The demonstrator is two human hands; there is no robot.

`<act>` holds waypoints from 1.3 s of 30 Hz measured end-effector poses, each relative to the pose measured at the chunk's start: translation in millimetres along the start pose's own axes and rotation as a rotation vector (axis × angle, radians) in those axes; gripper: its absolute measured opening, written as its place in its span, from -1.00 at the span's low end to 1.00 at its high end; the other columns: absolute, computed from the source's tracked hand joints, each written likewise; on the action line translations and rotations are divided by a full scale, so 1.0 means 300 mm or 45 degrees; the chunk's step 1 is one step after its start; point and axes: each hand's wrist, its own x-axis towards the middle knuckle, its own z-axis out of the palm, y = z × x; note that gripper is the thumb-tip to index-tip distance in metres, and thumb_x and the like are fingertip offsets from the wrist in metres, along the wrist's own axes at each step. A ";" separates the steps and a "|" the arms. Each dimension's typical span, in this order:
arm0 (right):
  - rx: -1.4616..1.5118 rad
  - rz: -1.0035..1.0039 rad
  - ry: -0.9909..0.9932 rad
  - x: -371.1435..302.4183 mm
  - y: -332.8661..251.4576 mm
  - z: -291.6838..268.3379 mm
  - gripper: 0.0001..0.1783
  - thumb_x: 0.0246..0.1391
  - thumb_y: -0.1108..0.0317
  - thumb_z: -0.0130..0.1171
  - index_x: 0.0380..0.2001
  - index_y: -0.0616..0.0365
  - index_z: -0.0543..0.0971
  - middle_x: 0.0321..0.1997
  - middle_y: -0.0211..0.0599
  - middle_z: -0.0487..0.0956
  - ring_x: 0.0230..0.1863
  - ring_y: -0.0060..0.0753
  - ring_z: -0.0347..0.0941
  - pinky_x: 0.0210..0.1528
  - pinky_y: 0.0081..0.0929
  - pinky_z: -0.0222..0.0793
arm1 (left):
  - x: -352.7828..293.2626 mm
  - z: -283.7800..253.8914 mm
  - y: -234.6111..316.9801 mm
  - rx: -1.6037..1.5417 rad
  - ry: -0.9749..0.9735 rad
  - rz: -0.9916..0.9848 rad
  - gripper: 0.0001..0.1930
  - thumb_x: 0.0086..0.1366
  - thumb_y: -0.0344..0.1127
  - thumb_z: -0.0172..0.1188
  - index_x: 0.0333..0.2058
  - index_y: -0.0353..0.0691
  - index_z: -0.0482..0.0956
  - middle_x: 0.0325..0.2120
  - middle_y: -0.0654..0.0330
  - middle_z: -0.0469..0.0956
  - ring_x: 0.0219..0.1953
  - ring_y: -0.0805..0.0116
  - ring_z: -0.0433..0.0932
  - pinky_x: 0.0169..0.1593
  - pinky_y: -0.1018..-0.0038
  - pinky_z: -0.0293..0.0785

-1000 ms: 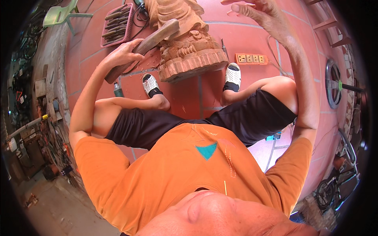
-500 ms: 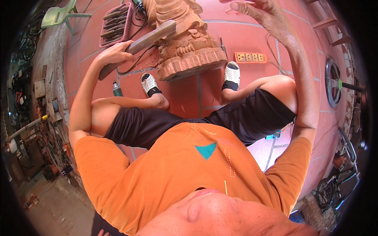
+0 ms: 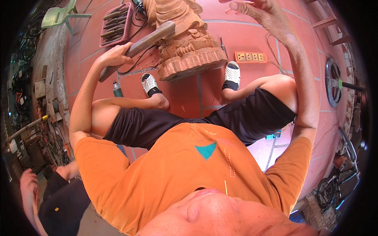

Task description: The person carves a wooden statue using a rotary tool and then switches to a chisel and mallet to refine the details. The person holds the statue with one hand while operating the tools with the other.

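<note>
My left hand (image 3: 115, 56) is wrapped round a long, flat wooden bar (image 3: 149, 38), which slants up to the right. Its far end overlaps the carved wooden statue (image 3: 185, 43) in this view; whether they touch I cannot tell. The statue lies on the tiles, its scalloped base facing me and its upper part cut off by the frame. At the top edge, right of the statue, my right hand (image 3: 260, 15) is raised with thumb and fingers stretched out. Some of its fingertips run out of view, and nothing shows in it.
Left of the statue is a pink basket (image 3: 129, 23) of carving tools. A green power tool (image 3: 117, 89) lies by my left foot; an orange power strip (image 3: 251, 57) with a cord lies on the right. Another person (image 3: 63, 200) is at lower left. A green chair (image 3: 55, 16) stands upper left.
Another person, in dark clothes, has come farther into view at the lower left, with arms now showing. My hands, the bar and the statue have hardly moved.
</note>
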 end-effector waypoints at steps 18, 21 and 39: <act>0.046 0.031 -0.016 -0.002 -0.014 0.001 -0.72 0.28 0.35 0.28 0.03 0.12 0.62 0.07 -0.43 0.62 0.10 -0.52 0.52 0.15 -0.42 0.45 | -0.008 -0.012 -0.006 0.043 0.005 0.017 -0.27 0.04 -0.12 0.39 0.20 -0.18 0.38 -0.22 -0.06 0.61 -0.11 -0.01 0.58 0.01 0.15 0.42; 0.061 0.021 -0.016 -0.005 0.004 -0.008 -0.72 0.28 0.34 0.28 0.03 0.11 0.62 0.07 -0.43 0.62 0.10 -0.52 0.52 0.16 -0.41 0.45 | -0.010 -0.026 -0.001 0.055 0.026 0.039 -0.32 0.06 -0.13 0.36 0.17 -0.19 0.42 -0.24 -0.03 0.62 -0.13 0.02 0.57 0.01 0.17 0.42; -0.029 0.078 0.003 -0.009 -0.053 0.014 -0.73 0.28 0.40 0.28 0.03 0.12 0.63 0.09 -0.40 0.61 0.12 -0.48 0.52 0.16 -0.40 0.45 | -0.030 -0.002 -0.003 -0.165 0.128 -0.018 -0.29 0.01 -0.18 0.36 0.20 -0.18 0.45 -0.19 0.03 0.60 -0.12 0.17 0.56 0.02 0.25 0.43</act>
